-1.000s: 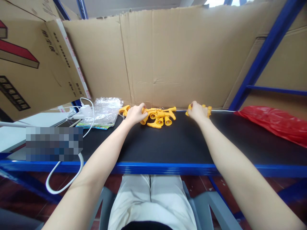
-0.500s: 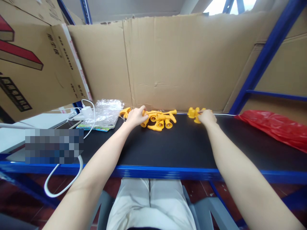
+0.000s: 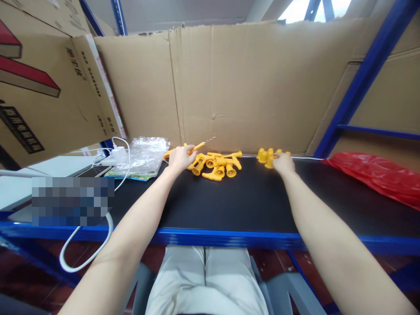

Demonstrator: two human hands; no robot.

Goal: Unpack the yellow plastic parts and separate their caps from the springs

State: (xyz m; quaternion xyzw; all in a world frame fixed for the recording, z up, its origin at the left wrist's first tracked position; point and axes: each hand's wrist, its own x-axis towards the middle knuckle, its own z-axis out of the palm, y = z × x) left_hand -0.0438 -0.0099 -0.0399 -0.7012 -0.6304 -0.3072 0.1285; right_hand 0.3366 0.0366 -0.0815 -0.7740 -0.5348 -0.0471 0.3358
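Observation:
My left hand (image 3: 180, 159) is closed on a yellow-handled corkscrew (image 3: 198, 146), whose metal spiral points up and to the right. Under and beside that hand lies a pile of yellow corkscrew parts (image 3: 215, 161), with T-shaped handles and bell-shaped pieces whose open ends face me. To the right, my right hand (image 3: 283, 162) has its fingers closed at a small group of yellow bell-shaped pieces (image 3: 269, 158) standing near the cardboard. The fingertips cover part of the piece they pinch.
A cardboard wall (image 3: 262, 87) rises behind the black tabletop (image 3: 229, 201). Bubble wrap (image 3: 144, 153) and a white charger with cables (image 3: 119, 153) lie at the left. A red plastic bag (image 3: 374, 173) lies at the right. A blue metal rail (image 3: 229, 237) edges the front.
My left hand has taken up a corkscrew from the pile and moved slightly left, so its spiral now shows. My right hand has stayed nearly in place at the bell-shaped pieces.

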